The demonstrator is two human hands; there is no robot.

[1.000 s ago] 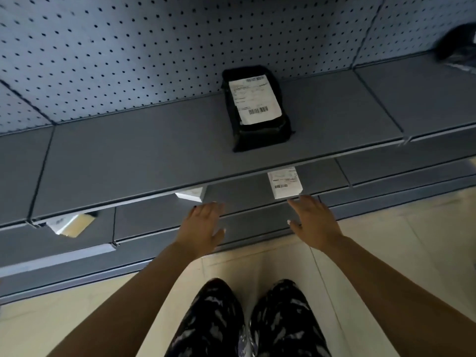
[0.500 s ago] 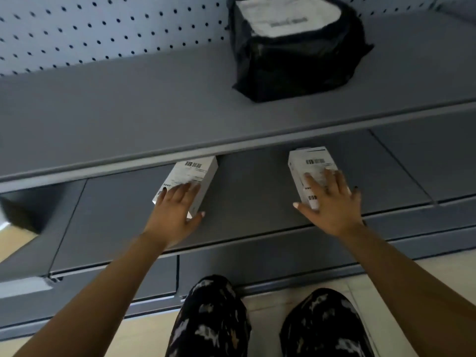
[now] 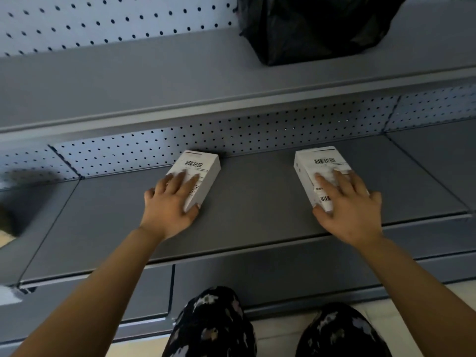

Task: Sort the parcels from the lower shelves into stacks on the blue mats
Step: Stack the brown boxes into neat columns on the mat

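Two white parcels lay on the lower shelf (image 3: 257, 207), well apart, their far ends near the pegboard back (image 3: 257, 132). The left parcel (image 3: 203, 167) lay angled under the left hand (image 3: 171, 206), whose grip was wide, fingers stretched flat over the labelled top and thumb at the near corner. The right parcel (image 3: 318, 163) lay under the right hand (image 3: 351, 211), grip likewise wide, fingers spread across the label and thumb against its left side. A black bagged parcel (image 3: 309, 29) sat on the upper shelf (image 3: 128, 81).
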